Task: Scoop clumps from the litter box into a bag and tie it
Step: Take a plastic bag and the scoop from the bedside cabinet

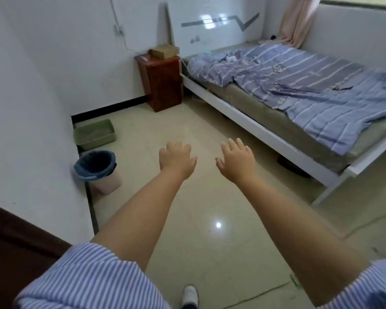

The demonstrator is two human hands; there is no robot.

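Reaching forward, the left hand (176,160) and right hand (237,161) are held empty with fingers spread. The litter box (95,134) is set on the floor against the wall, beside the lined bin (97,170). No scoop is seen; litter could be spilled.

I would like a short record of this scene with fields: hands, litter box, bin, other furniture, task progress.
left hand: left hand open, fingers spread, holds nothing
right hand: right hand open, fingers spread, holds nothing
litter box: green litter box on the floor against the left wall
bin: pink waste bin with blue bag liner, nearer than the litter box
other furniture: brown nightstand beside the bed with a striped blue cover
task progress: not started; no scoop visible
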